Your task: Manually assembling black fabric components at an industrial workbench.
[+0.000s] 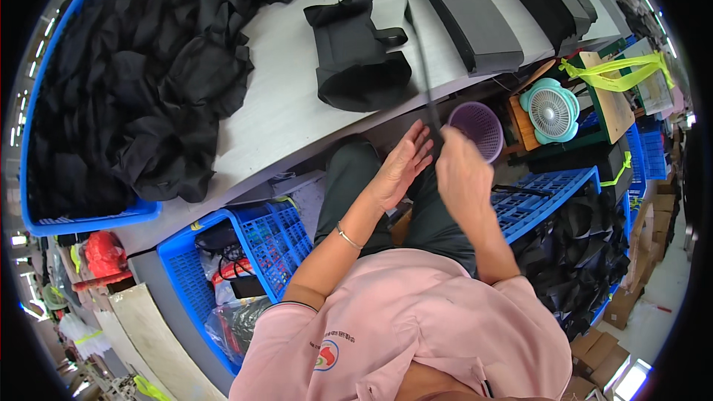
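My right hand (464, 171), slightly blurred, is closed around the near end of a long, thin black piece (423, 56). This piece shows almost edge-on, and its far end reaches up over the table. Close beside its near end, my left hand (401, 167) is open with fingers stretched out; whether the fingertips touch it I cannot tell. On the table ahead lies a sewn black fabric pouch (349, 52) with a small side loop. To its right sits a stack of flat dark grey and black panels (471, 26).
Black fabric pieces (141, 82) heap over a blue crate at left. A second panel stack (553, 4) lies at far right. Below the table edge (312, 134) stand a purple basket (477, 130) and a turquoise fan (551, 111). Blue crates (193, 282) flank my legs.
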### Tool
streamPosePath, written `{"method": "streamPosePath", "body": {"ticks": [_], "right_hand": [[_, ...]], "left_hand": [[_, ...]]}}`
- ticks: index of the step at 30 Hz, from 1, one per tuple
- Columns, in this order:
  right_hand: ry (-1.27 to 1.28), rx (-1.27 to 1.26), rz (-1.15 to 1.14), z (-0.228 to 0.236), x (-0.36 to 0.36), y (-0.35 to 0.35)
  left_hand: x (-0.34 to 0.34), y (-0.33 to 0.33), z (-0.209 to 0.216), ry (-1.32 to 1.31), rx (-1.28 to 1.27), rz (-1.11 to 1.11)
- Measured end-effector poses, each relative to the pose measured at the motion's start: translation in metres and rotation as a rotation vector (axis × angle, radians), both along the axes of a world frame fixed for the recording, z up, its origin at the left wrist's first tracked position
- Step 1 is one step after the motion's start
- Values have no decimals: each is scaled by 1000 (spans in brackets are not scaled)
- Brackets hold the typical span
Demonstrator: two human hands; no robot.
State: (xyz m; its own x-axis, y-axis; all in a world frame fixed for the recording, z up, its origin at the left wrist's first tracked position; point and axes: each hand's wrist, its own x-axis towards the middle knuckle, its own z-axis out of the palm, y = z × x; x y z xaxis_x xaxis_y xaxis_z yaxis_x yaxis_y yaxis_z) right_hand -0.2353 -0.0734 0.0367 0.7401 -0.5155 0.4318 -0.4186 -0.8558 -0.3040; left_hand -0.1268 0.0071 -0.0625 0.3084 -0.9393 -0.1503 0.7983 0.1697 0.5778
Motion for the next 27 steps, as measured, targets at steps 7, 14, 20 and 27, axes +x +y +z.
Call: {"method": "streamPosePath", "body": {"ticks": [7, 14, 20, 27], "right_hand": [[102, 919, 108, 0, -57, 34], [-204, 1316, 31, -23, -63, 37], [-112, 921, 73, -22, -48, 44], [-268, 1555, 297, -34, -36, 18]], "left_hand": [[-12, 23, 12, 154, -137, -144], [-10, 37, 32, 137, 33, 29], [-5, 47, 46, -37, 106, 65], [50, 43, 32, -690, 466, 781]]}}
